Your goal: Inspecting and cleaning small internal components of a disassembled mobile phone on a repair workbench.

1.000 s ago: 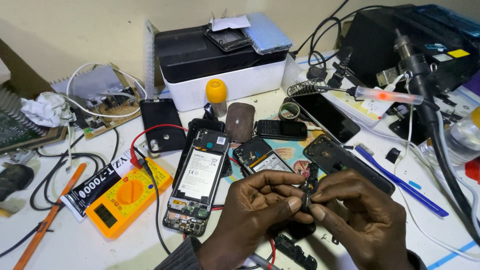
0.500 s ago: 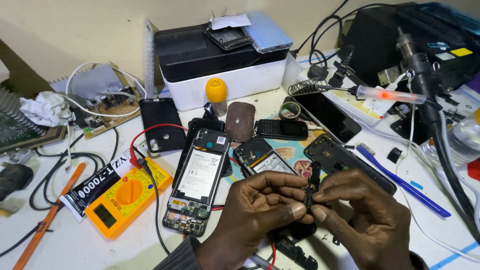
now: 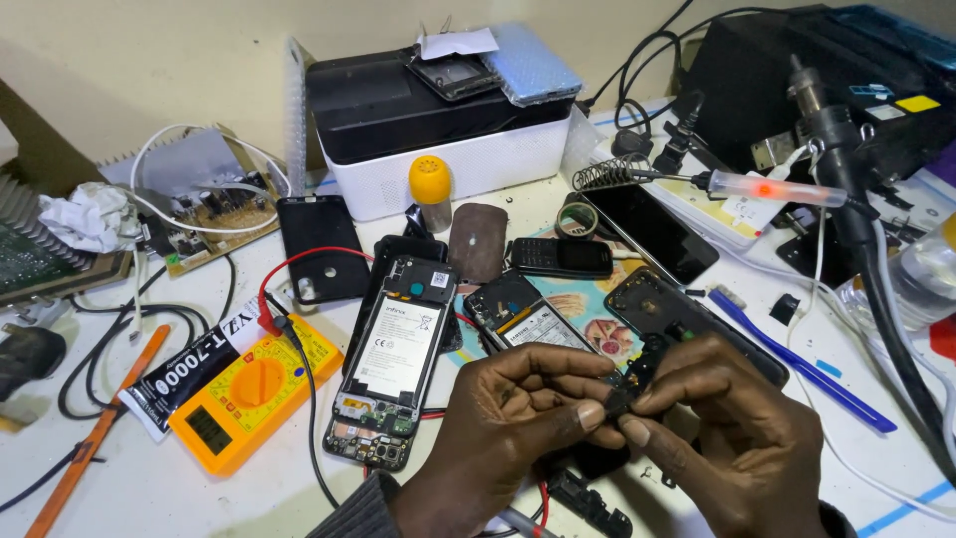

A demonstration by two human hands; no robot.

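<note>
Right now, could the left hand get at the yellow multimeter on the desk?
Probably yes. The yellow multimeter lies open on the desk left of the left hand, with only its thin leads across it, though that hand and the right hand pinch a small black part.

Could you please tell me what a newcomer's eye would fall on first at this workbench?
Most striking are the left hand and right hand, meeting at the bottom centre and pinching a small black part between their fingertips. Left of them lies an opened phone with its back off, and beside that a bright yellow multimeter. A black-and-white box stands at the back.
</note>
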